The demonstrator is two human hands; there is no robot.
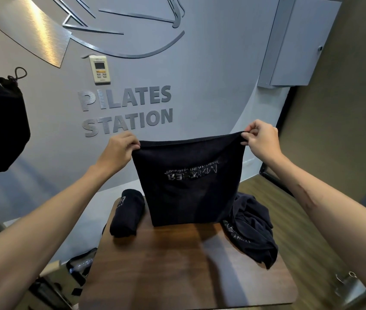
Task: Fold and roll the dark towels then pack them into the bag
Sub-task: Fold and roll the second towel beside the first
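A rolled towel (127, 213) lies at the table's (177, 269) far left. Above the table, the left hand (119, 151) and right hand (261, 139) pinch the top corners of a hanging dark towel (188, 182) in curled fingers. A crumpled towel pile (253, 227) sits on the right.

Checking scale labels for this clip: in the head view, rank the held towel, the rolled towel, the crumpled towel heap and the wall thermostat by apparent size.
1. Held towel, spread out.
2. Crumpled towel heap.
3. Rolled towel.
4. Wall thermostat, farther away, so its true size is unsure.
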